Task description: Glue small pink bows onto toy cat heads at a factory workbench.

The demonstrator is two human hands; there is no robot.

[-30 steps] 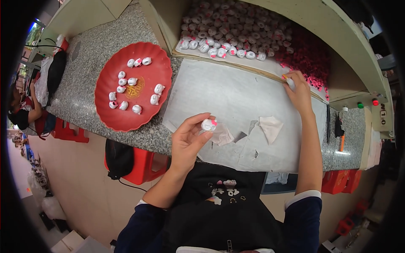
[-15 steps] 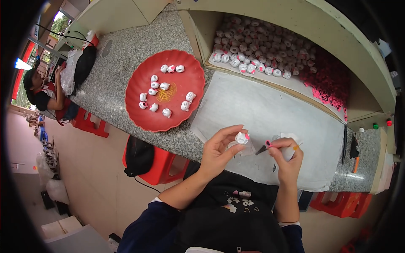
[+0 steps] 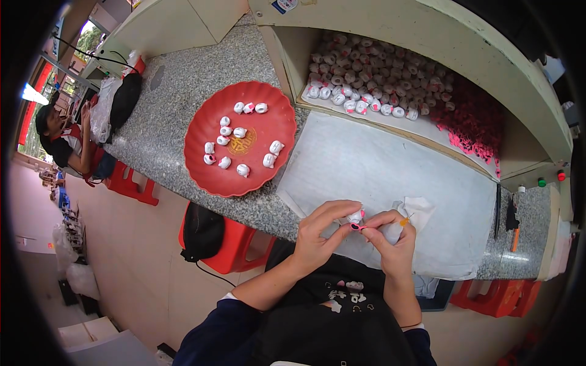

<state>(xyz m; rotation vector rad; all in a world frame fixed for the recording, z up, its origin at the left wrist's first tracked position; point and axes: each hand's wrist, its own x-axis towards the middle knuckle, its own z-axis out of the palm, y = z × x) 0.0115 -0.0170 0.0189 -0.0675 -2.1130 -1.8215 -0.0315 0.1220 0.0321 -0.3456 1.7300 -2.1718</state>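
My left hand pinches a small white cat-head figure with a pink bit on its side. Right beside it, my right hand is closed with its fingertips on a tiny pink glasses piece with dark lenses, touching or nearly touching the left thumb. A small translucent squeeze bottle with an orange needle tip is tucked in the same right hand. Both hands are over the front edge of a white sheet. On a red scalloped plate to the left sit several similar white figures.
A shelf opening at the back holds a heap of white figures and a pile of pink pieces. A crumpled white tissue lies behind my right hand. Red stools stand below the grey stone counter. Another person sits far left.
My right hand has moved left to meet my left hand, bringing the pink glasses against the white figure. A dark pointed tip seen before at the right fingers no longer shows. The left hand has lowered slightly.
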